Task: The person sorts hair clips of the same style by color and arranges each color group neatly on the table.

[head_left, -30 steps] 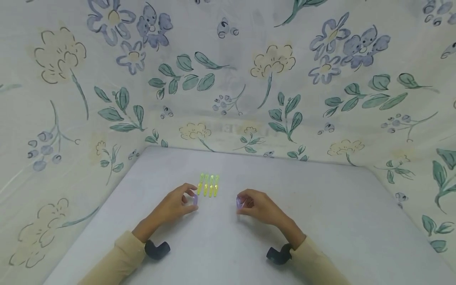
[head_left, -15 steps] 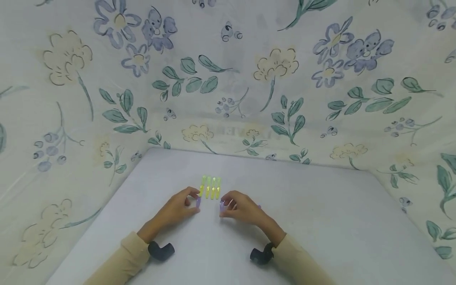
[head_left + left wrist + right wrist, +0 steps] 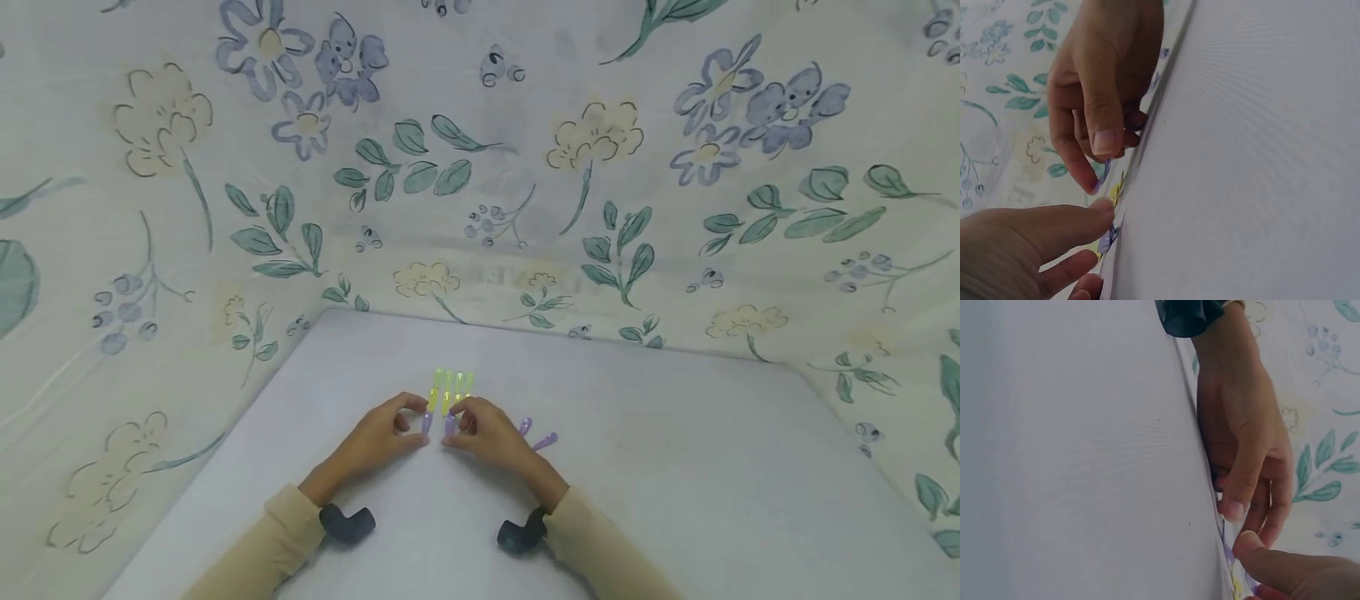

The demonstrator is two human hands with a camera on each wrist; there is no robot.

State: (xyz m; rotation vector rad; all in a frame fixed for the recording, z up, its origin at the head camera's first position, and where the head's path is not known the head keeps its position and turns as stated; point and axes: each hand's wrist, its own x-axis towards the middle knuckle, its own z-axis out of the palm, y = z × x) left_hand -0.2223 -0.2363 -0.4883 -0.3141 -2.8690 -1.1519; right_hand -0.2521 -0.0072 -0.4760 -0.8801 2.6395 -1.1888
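In the head view my left hand [image 3: 384,428] has thumb and index finger at the two ends of a purple snap hair clip [image 3: 427,423] lying on the table. Just right of it, my right hand [image 3: 489,435] pinches a second purple hair clip [image 3: 450,425]; the left wrist view shows this clip [image 3: 1107,172] between its thumb and finger. Beyond the fingertips lie a row of yellow hair clips [image 3: 432,400] and, behind that, a row of light green ones [image 3: 449,378]. The right hand partly covers the yellow row.
Two more purple hair clips [image 3: 548,441] lie beside the right hand, partly hidden by it. The white table [image 3: 675,467] ends at a flower-patterned cloth backdrop [image 3: 510,275] behind and at the sides.
My right hand has moved left with its purple clip, closer to the left hand, uncovering two purple clips on the table. The left hand stays by its clip; the view shifts slightly.
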